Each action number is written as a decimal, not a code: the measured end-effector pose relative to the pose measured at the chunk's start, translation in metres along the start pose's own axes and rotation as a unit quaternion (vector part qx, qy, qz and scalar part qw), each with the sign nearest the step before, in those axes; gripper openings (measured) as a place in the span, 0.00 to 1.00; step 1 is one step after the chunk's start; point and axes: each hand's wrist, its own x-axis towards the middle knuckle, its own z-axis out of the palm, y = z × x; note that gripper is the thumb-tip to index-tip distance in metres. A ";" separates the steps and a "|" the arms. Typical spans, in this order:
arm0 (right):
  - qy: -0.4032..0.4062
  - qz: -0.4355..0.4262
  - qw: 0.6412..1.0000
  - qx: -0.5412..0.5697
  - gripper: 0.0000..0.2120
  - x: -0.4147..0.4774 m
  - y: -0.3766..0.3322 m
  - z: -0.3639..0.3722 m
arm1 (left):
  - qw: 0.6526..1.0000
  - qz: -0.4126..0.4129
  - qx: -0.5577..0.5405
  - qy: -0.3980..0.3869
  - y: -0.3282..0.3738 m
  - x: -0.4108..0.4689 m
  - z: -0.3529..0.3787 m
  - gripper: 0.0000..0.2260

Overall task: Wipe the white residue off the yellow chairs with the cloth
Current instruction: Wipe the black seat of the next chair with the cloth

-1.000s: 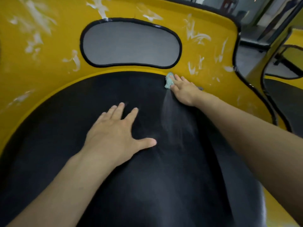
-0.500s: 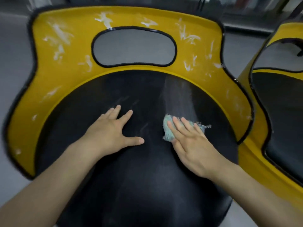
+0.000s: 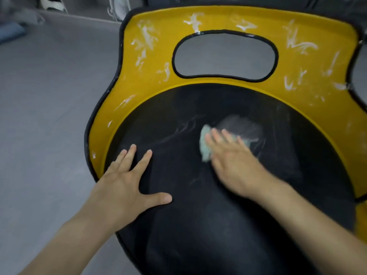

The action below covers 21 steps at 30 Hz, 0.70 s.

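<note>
Under my right hand (image 3: pixel 236 163) lies the cloth (image 3: pixel 206 144), a pale blue-green rag pressed flat against the black seat pad (image 3: pixel 198 225) of the yellow chair (image 3: pixel 218 18). My fingers are stretched out and held close together on top of it, palm down, so I am pinning the cloth to the pad rather than gripping it; only its left edge and a scrap past my fingertips show. This hand is blurred, so I cannot make out finer detail. Just beyond the cloth sits a hazy grey smear (image 3: pixel 242 126) on the pad, and thin pale streaks (image 3: pixel 184 128) curl to its left.

My left hand (image 3: pixel 127 187) rests on the same pad, nearer its left rim, fingers spread wide and thumb pointing toward the other hand, holding nothing. It lies apart from the cloth, with bare black pad between the two.

White residue (image 3: pixel 147 38) marks the yellow backrest all around the oval cut-out (image 3: pixel 224 55): thick daubs at the upper left, more along the top edge, and strokes (image 3: pixel 299 45) at the upper right. All of it lies well above both hands and the cloth. Grey floor (image 3: pixel 49 116) fills the left side.
</note>
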 end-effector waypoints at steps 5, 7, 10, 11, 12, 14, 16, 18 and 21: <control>-0.045 -0.136 0.990 0.016 0.29 -0.012 -0.031 -0.005 | 1.000 0.001 -0.005 0.011 0.002 -0.003 0.000 0.53; -0.023 -0.062 0.998 -0.015 0.26 0.048 -0.007 -0.007 | 1.000 0.002 -0.011 0.015 0.002 -0.003 -0.001 0.52; -0.035 0.066 0.997 0.003 0.26 0.114 0.009 -0.014 | 1.000 0.009 -0.016 0.014 -0.002 -0.003 0.001 0.51; -0.025 0.076 0.997 -0.003 0.26 0.119 0.001 -0.010 | 1.000 0.012 -0.023 0.013 -0.005 -0.002 0.001 0.51; -0.012 0.065 0.998 -0.012 0.26 0.115 -0.012 -0.006 | 0.999 0.018 -0.035 0.011 -0.008 -0.002 0.001 0.51; 0.005 -0.022 1.000 -0.002 0.26 0.079 -0.046 0.004 | 0.997 0.033 -0.064 0.014 -0.014 0.000 -0.001 0.51; 0.001 -0.132 0.990 0.049 0.27 0.024 -0.078 0.011 | 0.993 0.042 -0.107 0.021 -0.022 0.003 -0.006 0.53; -0.041 -0.186 0.978 0.079 0.26 0.001 -0.082 0.008 | 0.988 0.045 -0.147 0.006 -0.028 0.002 -0.011 0.54; -0.030 -0.154 0.986 0.046 0.24 0.044 -0.049 0.000 | 0.988 0.051 -0.147 0.000 -0.031 -0.001 -0.012 0.51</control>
